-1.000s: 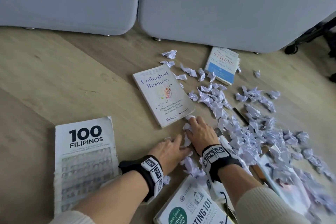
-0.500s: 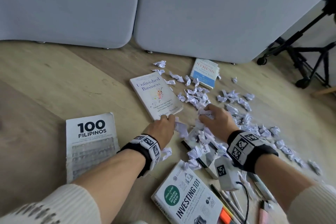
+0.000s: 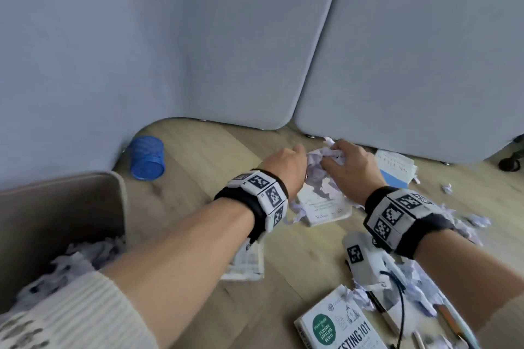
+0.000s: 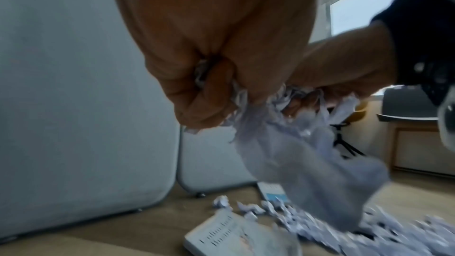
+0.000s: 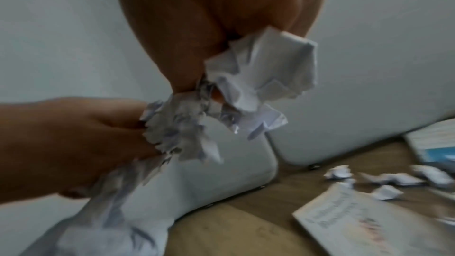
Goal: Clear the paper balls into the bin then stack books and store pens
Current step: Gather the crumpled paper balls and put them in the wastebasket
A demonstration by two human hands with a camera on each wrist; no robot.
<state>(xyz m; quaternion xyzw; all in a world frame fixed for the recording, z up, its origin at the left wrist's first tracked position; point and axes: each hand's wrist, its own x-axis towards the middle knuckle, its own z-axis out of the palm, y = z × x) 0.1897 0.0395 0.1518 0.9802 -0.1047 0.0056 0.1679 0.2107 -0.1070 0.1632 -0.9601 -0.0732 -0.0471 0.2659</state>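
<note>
Nearest to me, at the person's left, stood the beige bin (image 3: pixel 56 212) with a heap of crumpled paper already lying in it; a green-and-white book titled Investing 101 (image 3: pixel 337 326) lay at the near right among a scatter of pens (image 3: pixel 450 320) and loose scraps; so the paper stage was, to my eye, partly done and the books and pens not yet begun. A second before, both hands had been flat down on the floor raking balls together beside the Unfinished Business book (image 3: pixel 323 204); now they were lifted clear of the floor and pressed toward each other, with a bundle of paper balls (image 3: pixel 326 161) caught between them above that book. The left hand (image 3: pixel 286 170) was curled tight round its share of the wad, scraps poking out between the knuckles in the left wrist view; the right hand (image 3: pixel 351 167) was likewise clenched on crumpled sheets, one larger ball jutting past its fingers (image 5: pixel 187 69). The view had swung left as well, bringing the bin and a blue mesh pen cup (image 3: pixel 147 159) into sight where neither showed before; I took that as the load heading for the bin. Some paper trailed loose under the hands and might drop on the way. Farther off, a blue-and-white book (image 3: pixel 397 170) lay by the foot of the grey partition panels (image 3: pixel 411 51), and many balls (image 3: pixel 476 221) were strewn over the wooden floor (image 3: pixel 198 178) to the right, so I judged several more trips were needed.
</note>
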